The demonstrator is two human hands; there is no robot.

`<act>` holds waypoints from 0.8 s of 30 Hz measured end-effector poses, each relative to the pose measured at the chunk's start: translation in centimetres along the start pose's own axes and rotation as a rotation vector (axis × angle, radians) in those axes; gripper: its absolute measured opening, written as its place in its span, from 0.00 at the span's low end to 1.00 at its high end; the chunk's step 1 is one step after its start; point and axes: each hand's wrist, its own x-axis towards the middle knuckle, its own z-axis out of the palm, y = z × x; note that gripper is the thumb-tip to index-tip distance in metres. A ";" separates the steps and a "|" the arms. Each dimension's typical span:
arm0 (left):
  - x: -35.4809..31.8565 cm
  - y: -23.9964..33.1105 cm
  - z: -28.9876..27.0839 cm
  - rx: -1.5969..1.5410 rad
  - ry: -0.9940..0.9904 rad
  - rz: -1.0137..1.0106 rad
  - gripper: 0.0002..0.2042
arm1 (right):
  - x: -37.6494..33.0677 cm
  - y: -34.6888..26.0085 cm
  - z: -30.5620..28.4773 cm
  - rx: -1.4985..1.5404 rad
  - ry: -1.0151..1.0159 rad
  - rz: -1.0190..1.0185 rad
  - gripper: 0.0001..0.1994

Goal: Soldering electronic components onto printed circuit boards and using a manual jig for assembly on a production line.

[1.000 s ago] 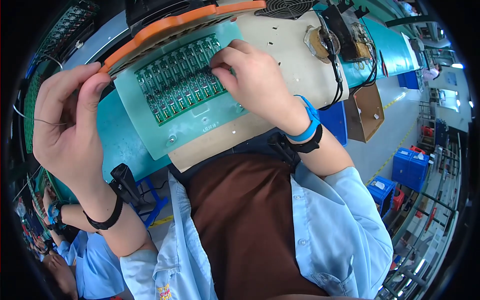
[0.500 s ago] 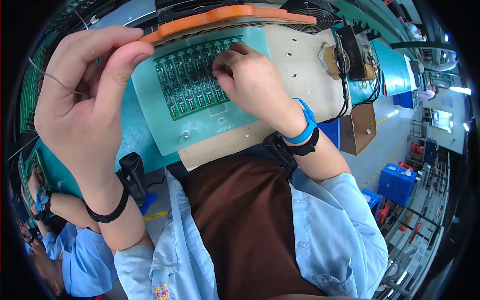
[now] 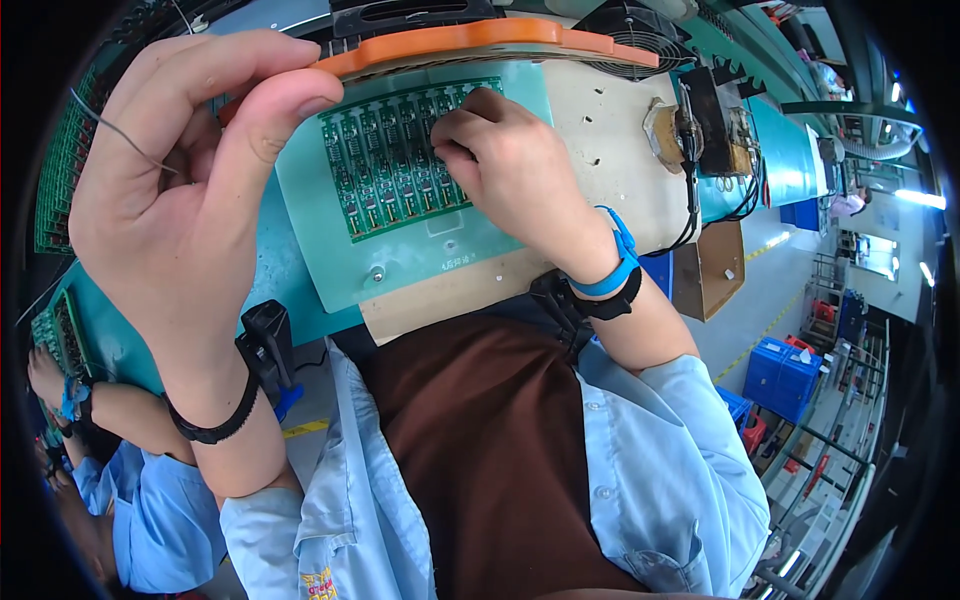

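My left hand is raised at the left, its thumb and forefinger closed on the end of an orange-edged, tray-like piece. Seen nearly edge-on, this piece stretches above the far side of a green circuit board panel. Rows of small components cover the panel, which lies on a pale green plate. Over the panel's right part, my right hand has its fingers bent and pinched together near the components. Whatever its fingertips hold is hidden. A thin grey wire passes by my left palm.
Right of the plate, a beige board lies beside a black device with cables. A fan stands behind. More circuit boards stand at the far left, near a co-worker's hand. A cardboard box is at the right.
My left hand has shifted right and slightly up with the orange-edged piece, whose right end has dropped a little. My right hand stays pinched over the panel. The view has shifted slightly.
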 end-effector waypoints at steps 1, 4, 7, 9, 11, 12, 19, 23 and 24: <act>0.0 0.0 0.0 0.001 0.000 0.000 0.09 | 0.0 -0.1 0.0 0.001 0.000 0.000 0.03; 0.1 0.0 -0.1 0.020 -0.006 0.002 0.09 | -0.1 -0.4 0.0 -0.030 0.007 0.025 0.03; 0.0 0.1 0.2 0.008 0.004 -0.007 0.09 | -0.1 -0.3 0.1 -0.039 0.026 0.046 0.03; -0.1 0.2 0.2 0.006 0.014 -0.012 0.09 | -0.1 -0.6 0.1 -0.042 0.035 0.050 0.02; 0.0 0.2 0.3 0.023 0.008 -0.012 0.09 | 0.1 -1.1 0.3 -0.002 0.037 0.043 0.02; 0.0 0.3 0.3 0.032 0.006 -0.012 0.09 | 0.3 -1.4 0.4 0.019 0.037 0.039 0.02; 0.4 2.7 1.2 -0.090 0.055 0.026 0.09 | 0.8 -2.1 1.4 0.013 -0.016 -0.001 0.02; 0.2 2.5 0.9 -0.038 0.061 0.032 0.08 | 1.1 -2.4 1.3 -0.004 -0.033 -0.025 0.02; 0.2 2.3 0.9 0.010 0.059 0.022 0.08 | 1.2 -2.5 1.2 -0.017 -0.040 -0.032 0.02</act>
